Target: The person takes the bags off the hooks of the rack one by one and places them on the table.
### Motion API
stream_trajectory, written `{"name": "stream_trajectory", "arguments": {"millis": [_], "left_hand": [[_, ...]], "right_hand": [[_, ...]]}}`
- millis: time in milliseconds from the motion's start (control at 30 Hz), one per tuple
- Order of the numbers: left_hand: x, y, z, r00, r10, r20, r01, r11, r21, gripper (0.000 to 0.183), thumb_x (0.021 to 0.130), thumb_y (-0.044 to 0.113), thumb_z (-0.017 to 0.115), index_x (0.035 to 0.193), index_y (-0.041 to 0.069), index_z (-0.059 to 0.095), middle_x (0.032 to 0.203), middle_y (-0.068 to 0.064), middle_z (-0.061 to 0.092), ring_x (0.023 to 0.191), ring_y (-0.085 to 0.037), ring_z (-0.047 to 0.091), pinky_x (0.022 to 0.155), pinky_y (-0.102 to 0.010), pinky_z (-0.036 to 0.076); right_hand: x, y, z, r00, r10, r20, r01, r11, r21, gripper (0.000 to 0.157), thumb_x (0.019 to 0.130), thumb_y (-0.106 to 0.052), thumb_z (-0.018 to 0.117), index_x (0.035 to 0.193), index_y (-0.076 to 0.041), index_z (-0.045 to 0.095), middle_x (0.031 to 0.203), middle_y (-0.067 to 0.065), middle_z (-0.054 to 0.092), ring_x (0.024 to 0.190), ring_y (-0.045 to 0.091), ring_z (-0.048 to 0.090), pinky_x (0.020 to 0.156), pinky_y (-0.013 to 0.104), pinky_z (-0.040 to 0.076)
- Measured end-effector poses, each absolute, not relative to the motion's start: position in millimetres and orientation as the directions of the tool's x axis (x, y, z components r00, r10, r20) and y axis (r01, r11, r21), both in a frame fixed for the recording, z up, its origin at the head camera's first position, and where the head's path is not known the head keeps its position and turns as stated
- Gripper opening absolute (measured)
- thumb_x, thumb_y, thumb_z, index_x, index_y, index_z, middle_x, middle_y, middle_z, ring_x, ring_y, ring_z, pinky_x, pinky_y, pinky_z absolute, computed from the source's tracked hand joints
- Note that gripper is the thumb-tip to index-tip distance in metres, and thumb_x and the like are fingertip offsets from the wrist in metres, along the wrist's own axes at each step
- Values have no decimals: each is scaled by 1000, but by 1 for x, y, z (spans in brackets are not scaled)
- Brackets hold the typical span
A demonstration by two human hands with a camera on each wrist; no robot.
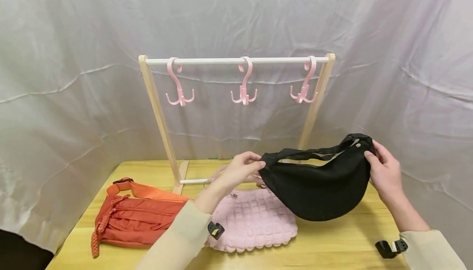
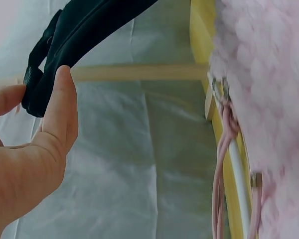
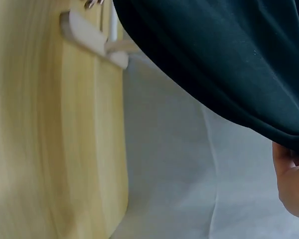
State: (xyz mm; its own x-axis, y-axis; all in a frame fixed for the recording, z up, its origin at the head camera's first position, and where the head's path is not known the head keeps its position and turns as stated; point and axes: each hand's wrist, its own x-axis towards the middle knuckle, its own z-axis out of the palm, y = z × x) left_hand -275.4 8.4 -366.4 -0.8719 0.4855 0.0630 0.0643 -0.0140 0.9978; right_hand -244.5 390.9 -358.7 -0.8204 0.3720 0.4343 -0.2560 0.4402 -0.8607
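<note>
A black crescent-shaped shoulder bag (image 1: 319, 190) hangs in the air between both hands, above the right part of the table. My left hand (image 1: 242, 169) pinches its left end between thumb and fingers; the left wrist view shows the black fabric (image 2: 97, 30) in that pinch. At the other end, my right hand (image 1: 386, 171) grips the upper corner by the strap, thumb in front. Behind the bag's right end the other fingers are partly hidden. Below my left forearm lies a pink quilted handbag (image 1: 255, 220) with thin pink handles.
Behind the bags stands a rack with wooden posts (image 1: 159, 118) and a white rail (image 1: 210, 61). Three pink hooks (image 1: 244, 93) hang from the rail. An orange-red bag (image 1: 140, 218) lies at the left of the wooden table (image 1: 332, 245). Grey cloth (image 1: 236, 19) surrounds the table.
</note>
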Motion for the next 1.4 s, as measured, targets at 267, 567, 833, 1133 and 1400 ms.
{"name": "stream_trajectory", "arguments": {"millis": [267, 567, 833, 1133, 1400], "left_hand": [[-278, 51, -380, -853, 522, -4, -26, -36, 999, 35, 91, 13, 62, 119, -5, 51, 100, -15, 64, 80, -24, 68, 75, -38, 57], [-275, 91, -406, -810, 584, -52, 36, 137, 990, 37, 89, 15, 67, 120, 1, 54, 93, -8, 68, 77, -32, 69, 71, -40, 57], [-280, 117, -419, -818, 567, -96, 139, 356, 924, 35, 84, 18, 73, 114, 3, 60, 79, 0, 66, 63, -16, 67, 66, -30, 56], [-290, 132, -427, -872, 483, -82, 240, 567, 788, 33, 82, 24, 74, 111, 11, 65, 84, 7, 67, 79, -6, 62, 74, -21, 48], [-299, 138, -433, -899, 433, -68, 248, 632, 734, 29, 80, 26, 75, 108, 21, 67, 88, 7, 67, 83, -6, 60, 79, -24, 45]], "right_hand": [[-251, 431, -374, -859, 287, 423, -163, 631, -759, 48, 98, -28, 51, 135, 2, 43, 93, -35, 53, 80, -18, 48, 68, 4, 38], [-258, 469, -397, -885, 252, 390, -20, 819, -574, 47, 98, -33, 49, 130, 2, 50, 107, 18, 65, 84, 1, 52, 69, 24, 36], [-264, 491, -435, -904, 234, 358, 29, 869, -494, 43, 98, -29, 48, 128, 2, 53, 120, 35, 53, 104, 56, 48, 82, 60, 36], [-275, 496, -457, -965, 190, 178, 83, 872, -482, 49, 96, -25, 44, 134, 6, 45, 127, 41, 43, 106, 60, 42, 85, 62, 37], [-280, 497, -472, -977, 142, 159, 58, 896, -441, 48, 88, -15, 56, 126, 12, 46, 118, 36, 53, 102, 55, 49, 83, 59, 39]]}}
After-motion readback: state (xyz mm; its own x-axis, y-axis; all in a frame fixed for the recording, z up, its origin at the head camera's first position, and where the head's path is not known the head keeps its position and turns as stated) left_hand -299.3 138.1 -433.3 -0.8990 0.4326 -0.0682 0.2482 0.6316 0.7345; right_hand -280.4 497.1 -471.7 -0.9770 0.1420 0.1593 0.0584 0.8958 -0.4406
